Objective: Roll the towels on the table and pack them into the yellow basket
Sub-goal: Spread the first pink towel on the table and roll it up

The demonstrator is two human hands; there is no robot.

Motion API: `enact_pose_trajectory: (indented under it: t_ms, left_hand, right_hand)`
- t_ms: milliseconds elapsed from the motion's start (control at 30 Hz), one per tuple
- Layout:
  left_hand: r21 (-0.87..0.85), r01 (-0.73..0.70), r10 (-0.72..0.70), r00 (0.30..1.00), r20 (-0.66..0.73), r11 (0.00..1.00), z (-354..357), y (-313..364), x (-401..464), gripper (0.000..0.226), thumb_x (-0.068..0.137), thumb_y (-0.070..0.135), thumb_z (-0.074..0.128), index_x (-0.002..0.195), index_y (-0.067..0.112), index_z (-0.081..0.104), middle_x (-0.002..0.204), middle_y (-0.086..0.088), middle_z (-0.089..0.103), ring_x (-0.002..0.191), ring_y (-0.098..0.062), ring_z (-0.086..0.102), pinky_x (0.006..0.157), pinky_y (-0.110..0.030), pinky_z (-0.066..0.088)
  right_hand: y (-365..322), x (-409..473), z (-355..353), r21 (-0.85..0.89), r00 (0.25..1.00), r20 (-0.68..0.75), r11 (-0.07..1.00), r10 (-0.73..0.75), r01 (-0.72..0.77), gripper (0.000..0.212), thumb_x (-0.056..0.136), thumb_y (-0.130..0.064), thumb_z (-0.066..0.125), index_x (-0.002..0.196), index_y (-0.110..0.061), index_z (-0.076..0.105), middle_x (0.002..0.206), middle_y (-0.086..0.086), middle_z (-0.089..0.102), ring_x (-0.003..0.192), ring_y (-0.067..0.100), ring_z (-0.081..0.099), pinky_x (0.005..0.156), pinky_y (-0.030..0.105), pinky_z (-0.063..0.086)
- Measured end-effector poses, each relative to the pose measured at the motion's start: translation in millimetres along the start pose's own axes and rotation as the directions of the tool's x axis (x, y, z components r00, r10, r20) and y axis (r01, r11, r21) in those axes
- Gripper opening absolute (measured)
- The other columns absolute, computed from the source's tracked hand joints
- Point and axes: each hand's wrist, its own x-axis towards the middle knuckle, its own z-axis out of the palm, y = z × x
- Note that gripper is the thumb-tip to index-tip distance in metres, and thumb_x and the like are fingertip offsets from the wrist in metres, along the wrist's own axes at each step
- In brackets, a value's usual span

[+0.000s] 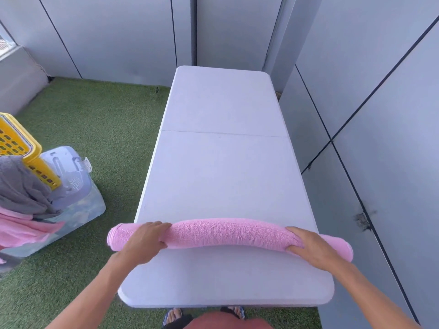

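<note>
A pink towel (pixel 228 232) lies rolled into a long tube across the near part of the white folding table (pixel 223 167), both ends hanging past the table's sides. My left hand (pixel 142 241) clasps the roll near its left end. My right hand (pixel 306 244) clasps it near the right end. The yellow basket (pixel 21 146) stands on the floor at the far left, partly cut off by the frame edge, with a grey towel (pixel 21 186) draped over it.
A clear plastic storage box (pixel 78 205) sits on the green turf left of the table, with pink cloth (pixel 21 231) hanging over its near side. Grey panel walls close in behind and to the right. My feet show under the table's near edge.
</note>
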Motion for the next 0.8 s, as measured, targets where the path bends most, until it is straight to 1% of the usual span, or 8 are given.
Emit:
enact_pose_trajectory:
  t_ms: [67, 133, 200, 267, 400, 500, 600, 800]
  left_hand:
    - [-0.14, 0.003, 0.006, 0.998, 0.064, 0.99, -6, -9, -7, 0.058, 0.089, 0.029, 0.064, 0.141, 0.02, 0.041, 0.13, 0.002, 0.052, 0.119, -0.018, 0.05, 0.104, -0.031, 0.035]
    - [-0.174, -0.016, -0.002, 0.994, -0.107, 0.985, -3, -16, -16, 0.055, 0.089, 0.036, 0.062, 0.139, 0.019, 0.046, 0.132, 0.001, 0.05, 0.12, -0.02, 0.05, 0.108, -0.038, 0.034]
    - [-0.099, -0.026, 0.002, 0.972, -0.236, 0.995, 4, -21, -24, 0.055, 0.09, 0.049, 0.05, 0.137, 0.019, 0.049, 0.129, 0.004, 0.052, 0.12, -0.018, 0.049, 0.111, -0.045, 0.031]
    - [-0.024, -0.058, 0.051, 0.968, -0.245, 0.998, 10, -22, -29, 0.062, 0.087, 0.054, 0.042, 0.138, 0.019, 0.048, 0.126, 0.006, 0.053, 0.118, -0.016, 0.047, 0.108, -0.044, 0.035]
    - [-0.003, 0.055, -0.053, 0.96, -0.276, 0.999, 7, -2, -25, 0.049, 0.082, 0.029, 0.072, 0.126, 0.013, 0.057, 0.106, -0.004, 0.064, 0.098, -0.03, 0.059, 0.085, -0.042, 0.047]
    - [-0.079, 0.252, -0.264, 0.937, -0.227, 0.964, 0, 36, -15, 0.028, 0.082, 0.027, 0.068, 0.105, 0.015, 0.057, 0.088, -0.006, 0.058, 0.085, -0.034, 0.057, 0.067, -0.039, 0.042]
    - [-0.091, 0.394, -0.403, 0.906, -0.132, 0.915, -3, 87, 3, 0.025, 0.087, 0.036, 0.058, 0.102, 0.016, 0.055, 0.096, -0.006, 0.053, 0.089, -0.033, 0.057, 0.069, -0.037, 0.04]
    - [-0.295, 0.366, -0.368, 0.928, 0.051, 0.882, 16, 175, 34, 0.024, 0.087, 0.033, 0.059, 0.09, 0.01, 0.055, 0.098, -0.012, 0.059, 0.095, -0.036, 0.059, 0.072, -0.034, 0.039]
  right_hand:
    - [10, -5, -2, 0.015, 0.997, -0.034, 0.998, 0.069, -0.069, 0.067, 0.085, -0.056, 0.059, 0.144, -0.032, 0.038, 0.144, -0.009, 0.046, 0.134, 0.019, 0.042, 0.113, 0.037, 0.022]
    - [15, -9, 1, -0.077, 0.973, -0.207, 0.989, 0.105, -0.123, 0.066, 0.088, -0.063, 0.045, 0.145, -0.03, 0.036, 0.147, -0.007, 0.042, 0.139, 0.018, 0.035, 0.115, 0.043, 0.014]
    - [16, -15, 4, -0.104, 0.961, -0.254, 0.985, 0.105, -0.135, 0.068, 0.088, -0.065, 0.038, 0.144, -0.026, 0.035, 0.149, -0.007, 0.039, 0.143, 0.018, 0.026, 0.115, 0.044, 0.013]
    - [20, -18, 5, -0.17, 0.974, -0.21, 0.978, 0.086, -0.123, 0.069, 0.088, -0.065, 0.04, 0.145, -0.027, 0.033, 0.147, -0.009, 0.039, 0.141, 0.016, 0.028, 0.115, 0.042, 0.015]
    - [9, -10, 8, -0.222, 0.961, -0.236, 0.954, 0.146, -0.2, 0.053, 0.09, -0.057, 0.049, 0.13, -0.023, 0.048, 0.122, 0.001, 0.061, 0.114, 0.025, 0.055, 0.095, 0.04, 0.038]
    - [-35, -1, 15, -0.064, 0.91, -0.286, 0.941, 0.301, -0.332, 0.038, 0.094, -0.046, 0.048, 0.11, -0.012, 0.05, 0.104, 0.011, 0.063, 0.092, 0.034, 0.061, 0.07, 0.037, 0.039]
    - [-92, 13, 26, 0.048, 0.881, -0.248, 0.914, 0.402, -0.403, 0.043, 0.096, -0.049, 0.044, 0.116, -0.011, 0.048, 0.112, 0.011, 0.061, 0.101, 0.032, 0.061, 0.077, 0.037, 0.044]
    - [-151, 26, 46, 0.192, 0.975, -0.1, 0.966, 0.197, -0.175, 0.037, 0.095, -0.035, 0.049, 0.117, -0.006, 0.044, 0.115, 0.017, 0.058, 0.107, 0.036, 0.057, 0.082, 0.039, 0.044]
